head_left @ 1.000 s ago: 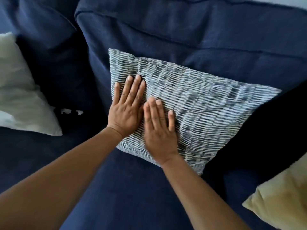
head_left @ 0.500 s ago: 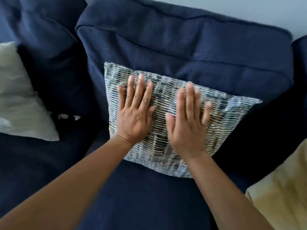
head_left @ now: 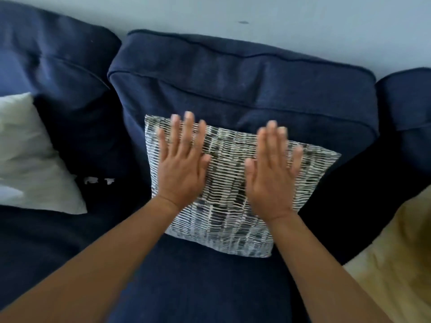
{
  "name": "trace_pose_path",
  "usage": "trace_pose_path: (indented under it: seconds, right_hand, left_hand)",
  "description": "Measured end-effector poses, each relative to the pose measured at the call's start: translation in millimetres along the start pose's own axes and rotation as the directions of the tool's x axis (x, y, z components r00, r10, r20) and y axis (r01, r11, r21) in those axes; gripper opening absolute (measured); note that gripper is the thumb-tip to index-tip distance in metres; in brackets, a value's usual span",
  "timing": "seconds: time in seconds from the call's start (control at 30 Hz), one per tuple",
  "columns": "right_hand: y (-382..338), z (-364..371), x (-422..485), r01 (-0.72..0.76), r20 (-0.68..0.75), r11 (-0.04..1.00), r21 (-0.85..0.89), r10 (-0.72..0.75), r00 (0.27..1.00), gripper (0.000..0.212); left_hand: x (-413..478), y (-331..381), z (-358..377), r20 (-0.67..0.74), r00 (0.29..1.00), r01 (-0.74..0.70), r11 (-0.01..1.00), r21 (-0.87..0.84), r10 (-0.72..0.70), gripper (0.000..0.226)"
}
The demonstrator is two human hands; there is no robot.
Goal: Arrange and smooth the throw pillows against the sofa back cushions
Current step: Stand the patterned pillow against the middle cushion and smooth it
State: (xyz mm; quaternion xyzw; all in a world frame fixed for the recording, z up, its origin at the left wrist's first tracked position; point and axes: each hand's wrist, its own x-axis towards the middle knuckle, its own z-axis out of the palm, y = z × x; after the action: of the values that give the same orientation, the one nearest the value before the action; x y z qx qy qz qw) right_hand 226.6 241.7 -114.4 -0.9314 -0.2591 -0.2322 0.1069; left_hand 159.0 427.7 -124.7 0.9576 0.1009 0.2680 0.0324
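Both hands, left (head_left: 180, 170) and right (head_left: 270, 176), lie flat, fingers spread, on the pillow (head_left: 227, 199) leaning on the back cushion (head_left: 233, 89).

- We had one view only, a wide-angle camera worn on the head, so no second view shared the scene.
- It looked forward and steeply down onto the sofa back cushion (head_left: 245, 89), with a strip of wall (head_left: 256, 17) along the top.
- It sat close: both forearms entered from the bottom edge, and the patterned pillow (head_left: 231, 190) filled the centre.
- The frame edges curved slightly.
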Motion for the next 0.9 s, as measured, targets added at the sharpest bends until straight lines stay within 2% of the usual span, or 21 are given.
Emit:
trace_pose_path:
  seconds: [0.07,0.1,0.2,0.27,0.33,0.4,0.47,0.53,0.6,0.67,0.77,0.83,0.9]
  right_hand:
    - [-16,12,0,0.164,0.093,0.986,-0.034,-0.161,0.983,0.060]
    - [-12,19,1,0.172,0.130,0.984,-0.052,-0.164,0.978,0.059]
    - [32,18,0,0.041,0.197,0.995,-0.088,-0.023,0.980,0.060]
    - [61,6,-5,-0.056,0.152,0.991,-0.125,0.075,0.985,0.060]
    - [73,-8,-8,-0.189,0.063,0.975,-0.116,0.197,0.978,0.061]
    - [64,-19,-5,-0.243,-0.019,0.969,-0.033,0.243,0.970,0.061]
    - [34,-22,-1,-0.134,-0.037,0.989,0.064,0.137,0.990,0.061]
    - [-1,-15,-4,0.052,0.028,0.993,0.102,-0.056,0.998,0.060]
    - [-18,0,-15,0.181,0.111,0.982,0.053,-0.186,0.976,0.057]
    - [-2,11,-20,0.143,0.177,0.989,0.019,-0.144,0.973,0.057]
    - [46,8,-22,-0.041,0.190,0.999,-0.031,0.047,0.981,0.058]
    - [71,-2,-26,-0.150,0.150,0.986,-0.078,0.161,0.976,0.059]
    - [76,-11,-28,-0.273,0.085,0.961,-0.056,0.277,0.957,0.061]
  left_hand:
    - [2,16,11,0.100,0.986,-0.134,0.990,0.036,0.130,0.060]
    - [4,10,17,0.147,0.982,-0.133,0.989,0.065,0.122,0.060]
    - [10,-33,21,0.220,0.970,0.072,0.984,0.163,-0.107,0.061]
    - [9,-60,10,0.187,0.937,0.263,0.948,0.178,-0.295,0.062]
    - [9,-72,-7,0.112,0.921,0.355,0.922,0.157,-0.374,0.064]
    - [11,-60,-21,0.022,0.961,0.273,0.959,0.077,-0.276,0.063]
    - [11,-28,-26,-0.006,0.999,0.036,0.999,0.008,-0.036,0.061]
    - [5,4,-16,0.078,0.981,-0.175,0.984,-0.019,0.176,0.059]
    - [-5,14,2,0.196,0.952,-0.243,0.970,0.010,0.237,0.059]
    - [-9,-5,12,0.281,0.951,-0.149,0.988,0.050,0.129,0.061]
    - [-10,-47,7,0.328,0.931,0.121,0.983,0.136,-0.160,0.063]
    - [-11,-65,-6,0.287,0.917,0.251,0.959,0.130,-0.278,0.064]
    - [-11,-64,-18,0.207,0.934,0.278,0.956,0.088,-0.291,0.064]
